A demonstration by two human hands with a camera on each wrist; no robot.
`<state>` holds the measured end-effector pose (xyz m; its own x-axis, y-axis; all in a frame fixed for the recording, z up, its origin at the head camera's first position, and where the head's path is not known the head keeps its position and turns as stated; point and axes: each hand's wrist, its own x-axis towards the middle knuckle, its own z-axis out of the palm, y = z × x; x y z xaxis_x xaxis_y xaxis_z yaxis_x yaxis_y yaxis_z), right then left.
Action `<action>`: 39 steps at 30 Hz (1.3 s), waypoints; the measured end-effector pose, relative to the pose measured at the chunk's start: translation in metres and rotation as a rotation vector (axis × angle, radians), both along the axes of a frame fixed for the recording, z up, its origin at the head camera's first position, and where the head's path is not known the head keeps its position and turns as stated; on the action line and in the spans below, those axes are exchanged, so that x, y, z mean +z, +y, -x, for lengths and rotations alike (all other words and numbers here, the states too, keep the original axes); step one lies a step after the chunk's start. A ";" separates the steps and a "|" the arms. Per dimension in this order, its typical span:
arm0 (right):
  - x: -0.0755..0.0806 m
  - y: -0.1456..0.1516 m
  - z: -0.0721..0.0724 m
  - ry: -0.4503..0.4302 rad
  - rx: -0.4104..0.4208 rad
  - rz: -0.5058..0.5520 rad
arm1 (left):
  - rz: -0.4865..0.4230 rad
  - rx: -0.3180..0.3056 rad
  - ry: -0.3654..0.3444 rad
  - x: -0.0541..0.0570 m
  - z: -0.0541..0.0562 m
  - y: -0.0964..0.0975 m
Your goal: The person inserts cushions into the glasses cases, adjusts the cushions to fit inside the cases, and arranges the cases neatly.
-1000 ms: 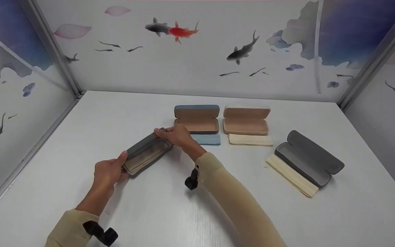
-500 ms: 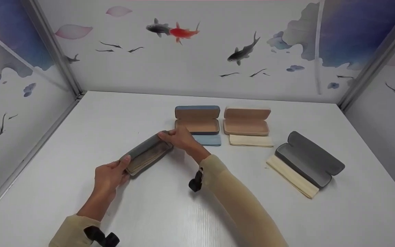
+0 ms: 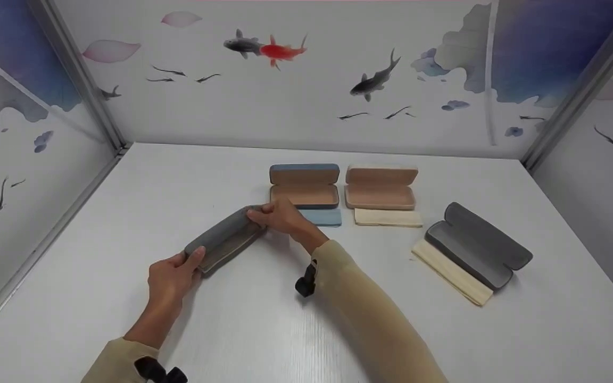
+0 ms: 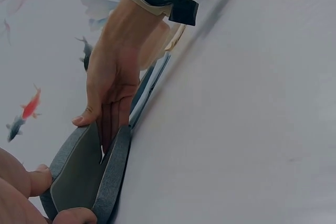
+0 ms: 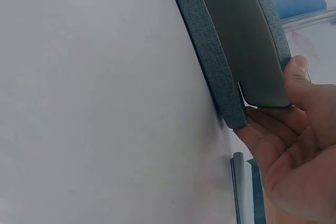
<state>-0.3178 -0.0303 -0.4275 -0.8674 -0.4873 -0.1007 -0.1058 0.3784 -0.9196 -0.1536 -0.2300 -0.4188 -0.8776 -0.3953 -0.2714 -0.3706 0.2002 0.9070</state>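
Observation:
Between both hands is a grey-blue glasses case (image 3: 218,236), slanted across the left middle of the table with its lid partly lowered. My left hand (image 3: 171,276) grips the near left end, thumb on the lid. At the far right end my right hand (image 3: 285,217) holds the case, its thumb on the lid edge and the other fingers around the end. The right wrist view shows the textured blue outside of the case (image 5: 212,51) and a dark lining, with a gap between lid and base. Most of the inside is hidden in the head view.
A blue case (image 3: 305,174) and a pale pink-lined case (image 3: 381,198) stand open at the back, folded blue cloth (image 3: 323,217) and cream cloth (image 3: 388,217) before them. On the right lie an open grey case (image 3: 479,247) and a folded yellow cloth (image 3: 452,272).
The lid of the held glasses case has come down toward its base, covering more of the inside. Both hands have stayed at its ends, shifting slightly toward me.

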 end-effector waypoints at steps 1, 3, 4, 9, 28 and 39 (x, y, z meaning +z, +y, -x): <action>-0.001 0.001 0.000 0.001 0.002 0.001 | 0.006 0.000 0.004 -0.001 0.000 0.000; -0.002 0.002 0.001 -0.002 0.003 0.002 | 0.012 -0.004 0.011 -0.002 0.000 0.000; -0.003 0.002 0.001 -0.006 0.005 0.004 | 0.012 -0.006 0.014 -0.002 0.000 0.000; -0.005 0.004 0.002 -0.024 -0.001 -0.005 | 0.006 -0.019 0.027 -0.003 0.000 0.000; -0.012 0.005 0.003 -0.060 0.005 -0.018 | 0.102 0.008 0.055 -0.012 -0.003 0.003; -0.017 0.007 0.001 -0.052 -0.004 -0.013 | 0.141 0.007 0.071 -0.016 -0.005 0.004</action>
<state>-0.3191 -0.0236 -0.4443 -0.8628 -0.4820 -0.1521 -0.0565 0.3910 -0.9187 -0.1488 -0.2260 -0.4349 -0.8898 -0.4310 -0.1499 -0.3081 0.3250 0.8941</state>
